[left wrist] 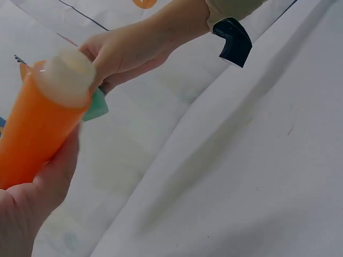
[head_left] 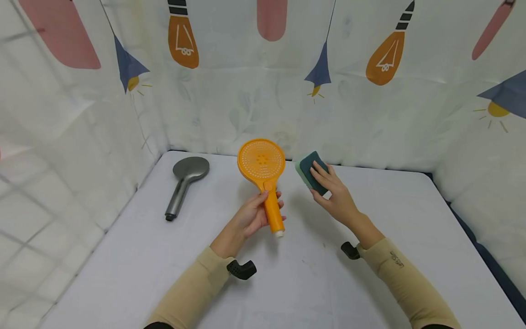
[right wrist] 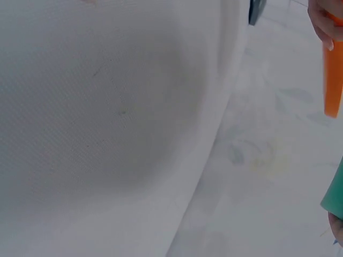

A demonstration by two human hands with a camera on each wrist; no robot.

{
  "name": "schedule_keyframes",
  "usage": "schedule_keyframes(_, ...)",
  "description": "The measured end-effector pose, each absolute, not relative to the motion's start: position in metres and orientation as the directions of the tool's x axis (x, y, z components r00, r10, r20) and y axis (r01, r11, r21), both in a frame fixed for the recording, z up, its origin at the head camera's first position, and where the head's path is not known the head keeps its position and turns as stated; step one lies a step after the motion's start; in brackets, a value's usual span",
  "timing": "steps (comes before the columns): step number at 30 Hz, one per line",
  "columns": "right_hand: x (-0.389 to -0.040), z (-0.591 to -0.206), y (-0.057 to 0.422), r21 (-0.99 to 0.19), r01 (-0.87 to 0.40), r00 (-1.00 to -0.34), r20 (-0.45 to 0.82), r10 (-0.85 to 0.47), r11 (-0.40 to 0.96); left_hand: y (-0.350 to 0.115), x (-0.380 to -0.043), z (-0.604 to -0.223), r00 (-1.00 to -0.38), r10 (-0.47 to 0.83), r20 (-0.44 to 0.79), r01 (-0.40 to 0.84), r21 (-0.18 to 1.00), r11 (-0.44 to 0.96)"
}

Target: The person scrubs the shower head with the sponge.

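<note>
An orange shower head [head_left: 261,160] is raised above the table, its round perforated face turned toward the head camera. My left hand [head_left: 252,215] grips its handle, fingers curled round behind it. In the left wrist view the handle [left wrist: 40,128] ends in a whitish fitting. To the right, my right hand [head_left: 338,201] holds a sponge [head_left: 316,172] with a dark green face and a lighter green side, pinched between thumb and fingers. Sponge and shower head are apart. In the right wrist view only a piece of the green sponge [right wrist: 335,195] shows at the edge.
A grey shower head [head_left: 185,185] lies at the table's back left, its handle toward the front. A white cloth covers the table [head_left: 287,288]. A printed fabric curtain [head_left: 263,100] hangs close behind the table and along both sides.
</note>
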State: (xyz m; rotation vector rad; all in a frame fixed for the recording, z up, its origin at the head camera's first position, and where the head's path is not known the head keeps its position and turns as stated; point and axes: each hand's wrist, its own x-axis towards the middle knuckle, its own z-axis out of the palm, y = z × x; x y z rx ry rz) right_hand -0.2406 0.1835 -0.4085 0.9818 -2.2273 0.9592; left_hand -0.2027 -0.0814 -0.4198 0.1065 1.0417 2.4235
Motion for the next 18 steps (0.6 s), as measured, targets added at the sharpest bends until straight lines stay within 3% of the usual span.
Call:
schedule_keyframes(11,-0.233,-0.409,0.189,-0.452,-0.744,-0.655,0.64,-0.401,0.493,-0.072,-0.209,-0.418,-0.923,0.377,-0.072,-0.257,0.846,-0.467)
schedule_keyframes(18,-0.224,-0.408,0.175,-0.418,-0.787,-0.608,0.647,-0.46,0.453,-0.063,-0.212,-0.422,-0.96,0.274,-0.064,-0.188,0.87,-0.455)
